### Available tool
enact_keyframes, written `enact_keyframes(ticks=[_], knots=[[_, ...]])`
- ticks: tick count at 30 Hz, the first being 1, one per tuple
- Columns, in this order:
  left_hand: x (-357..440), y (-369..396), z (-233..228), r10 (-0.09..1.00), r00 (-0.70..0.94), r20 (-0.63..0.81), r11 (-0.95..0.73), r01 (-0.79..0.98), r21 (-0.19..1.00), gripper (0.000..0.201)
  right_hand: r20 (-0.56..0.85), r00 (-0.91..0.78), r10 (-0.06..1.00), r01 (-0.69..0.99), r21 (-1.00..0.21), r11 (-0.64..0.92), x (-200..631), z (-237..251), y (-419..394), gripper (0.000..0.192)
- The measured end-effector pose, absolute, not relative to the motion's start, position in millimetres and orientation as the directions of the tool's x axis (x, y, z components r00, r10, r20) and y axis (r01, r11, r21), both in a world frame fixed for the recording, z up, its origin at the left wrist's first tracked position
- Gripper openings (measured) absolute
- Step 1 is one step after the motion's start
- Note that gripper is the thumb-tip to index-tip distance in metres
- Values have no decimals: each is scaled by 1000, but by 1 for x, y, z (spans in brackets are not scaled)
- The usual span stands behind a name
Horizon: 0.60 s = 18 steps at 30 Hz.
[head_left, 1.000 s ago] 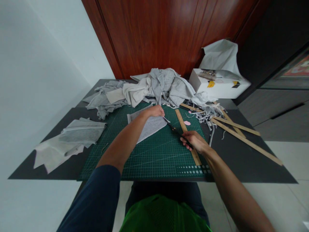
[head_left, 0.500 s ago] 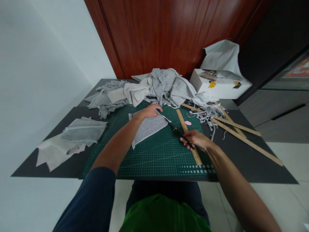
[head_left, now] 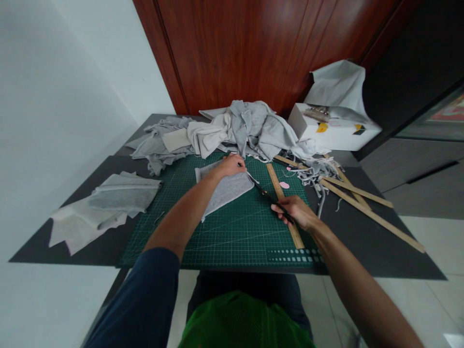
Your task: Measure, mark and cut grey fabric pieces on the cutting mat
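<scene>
A piece of light grey cloth (head_left: 228,190) lies flat on the green cutting mat (head_left: 232,241). At its far right corner my left hand (head_left: 234,165) is closed, fingers pinching the edge. My right hand (head_left: 295,211) grips the handles of black scissors (head_left: 267,195), whose blades reach the cloth's right edge. A thin strip of the edge stands out beside the blades. Under the scissors and right hand runs a wooden ruler (head_left: 274,180), with a small pink piece (head_left: 284,185) next to it.
Crumpled grey and white fabric (head_left: 253,126) is heaped at the back. Folded cloth pieces (head_left: 123,193) lie on the left. Cut scraps (head_left: 319,171) and wooden strips (head_left: 373,220) are on the right, before a white box (head_left: 340,133). A red-brown wooden panel (head_left: 232,53) stands behind.
My left hand has shifted slightly right along the cloth's far edge, its fingers more curled. The scissors stay at the right edge. The view has shifted slightly.
</scene>
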<state>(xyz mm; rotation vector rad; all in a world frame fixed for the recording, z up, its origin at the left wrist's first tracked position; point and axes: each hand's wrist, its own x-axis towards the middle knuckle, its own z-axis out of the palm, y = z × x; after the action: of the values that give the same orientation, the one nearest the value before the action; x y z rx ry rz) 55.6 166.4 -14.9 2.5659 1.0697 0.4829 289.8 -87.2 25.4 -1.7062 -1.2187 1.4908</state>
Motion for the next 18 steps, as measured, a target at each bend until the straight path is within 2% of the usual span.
enact_keyframes(ticks=[9, 18], knots=[[60, 175, -16, 733, 653, 190, -646, 581, 496, 18, -454, -27, 891, 225, -871, -437, 280, 24, -82, 47], [62, 181, -18, 741, 649, 172, -617, 558, 555, 19, -438, -34, 898, 213, -882, -422, 281, 14, -80, 39]])
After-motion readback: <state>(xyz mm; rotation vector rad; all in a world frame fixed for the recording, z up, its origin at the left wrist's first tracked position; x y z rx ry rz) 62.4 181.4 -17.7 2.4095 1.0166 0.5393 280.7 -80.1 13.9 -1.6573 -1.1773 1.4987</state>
